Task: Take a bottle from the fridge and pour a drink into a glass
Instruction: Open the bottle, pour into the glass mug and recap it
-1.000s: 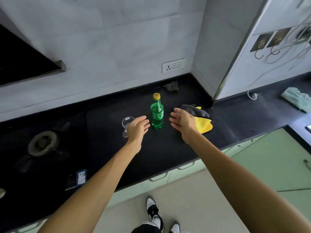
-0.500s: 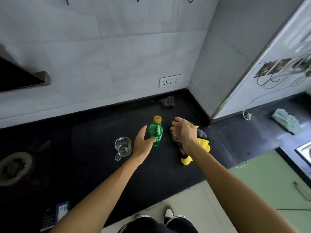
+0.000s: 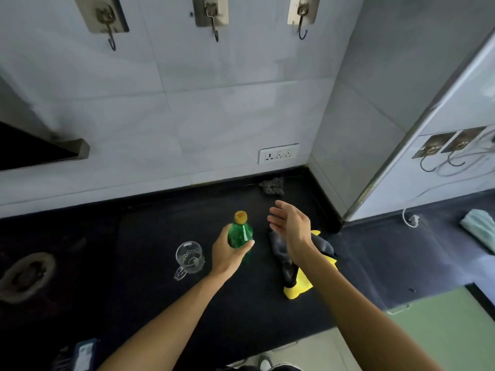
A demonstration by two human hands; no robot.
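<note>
A green plastic bottle (image 3: 240,233) with a yellow cap stands upright on the black counter (image 3: 150,263). My left hand (image 3: 227,254) is wrapped around its lower body. An empty clear glass mug (image 3: 189,256) stands just left of that hand, handle toward me. To the right of the bottle, level with its cap, my right hand (image 3: 292,227) hovers with flat, spread fingers and touches nothing.
A yellow and grey cloth (image 3: 308,269) lies under my right forearm. A dark scrubber (image 3: 273,186) sits by the back wall under a socket (image 3: 278,156). A gas burner (image 3: 25,275) is at far left. A pale cloth (image 3: 479,231) lies at far right.
My left hand has moved in and closed around the bottle. My right hand stayed open beside it. The camera has tilted up and closer to the counter.
</note>
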